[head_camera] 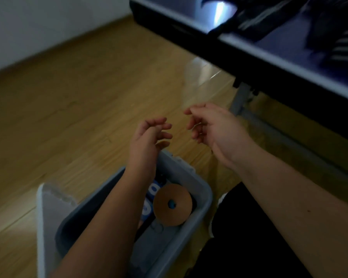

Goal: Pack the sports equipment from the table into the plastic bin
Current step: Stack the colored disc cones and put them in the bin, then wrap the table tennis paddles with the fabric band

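While forearm (113, 207) half-hides bin (199, 181) contents, left hand (147, 139), right hand (211, 125) fingers loosely curled, empty.

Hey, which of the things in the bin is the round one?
The tan disc with a blue centre, near the bin's right wall; the blue item beside it has white markings.

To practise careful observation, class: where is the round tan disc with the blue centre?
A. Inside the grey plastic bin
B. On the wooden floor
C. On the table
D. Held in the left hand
A: the tan disc lies inside the grey plastic bin, while the left hand and the right hand above it hold nothing.
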A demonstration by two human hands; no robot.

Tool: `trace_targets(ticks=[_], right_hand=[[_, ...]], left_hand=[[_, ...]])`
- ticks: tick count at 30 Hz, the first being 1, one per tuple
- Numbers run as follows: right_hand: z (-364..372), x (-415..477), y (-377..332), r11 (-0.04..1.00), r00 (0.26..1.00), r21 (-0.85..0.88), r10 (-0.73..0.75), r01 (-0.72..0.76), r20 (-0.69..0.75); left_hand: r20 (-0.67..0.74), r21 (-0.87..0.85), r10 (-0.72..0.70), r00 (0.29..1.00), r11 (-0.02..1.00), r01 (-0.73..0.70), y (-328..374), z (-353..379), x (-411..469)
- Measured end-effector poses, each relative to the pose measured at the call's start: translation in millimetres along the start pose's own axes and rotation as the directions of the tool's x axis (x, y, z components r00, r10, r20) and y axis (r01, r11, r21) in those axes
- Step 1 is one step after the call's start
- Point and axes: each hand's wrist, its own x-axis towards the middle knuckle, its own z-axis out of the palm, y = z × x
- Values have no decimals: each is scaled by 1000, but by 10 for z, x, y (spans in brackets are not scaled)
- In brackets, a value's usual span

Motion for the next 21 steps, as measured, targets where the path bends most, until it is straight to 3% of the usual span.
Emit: trace_targets(ticks=[7, 13, 21], right_hand=[[-685, -779, -869, 959, 955, 13, -282, 284, -87], [-1617, -1570, -1483, 898, 866, -34, -432, 438, -253], [-2963, -2474, -1541, 877, 740, -94, -451, 471, -499]], left_hand=[[258, 8, 135, 957, 990, -142, 786, 987, -447], [516, -40, 176, 838, 983, -182, 1156, 2223, -915], [712, 29, 72, 698, 991, -132, 746, 3875, -1581]])
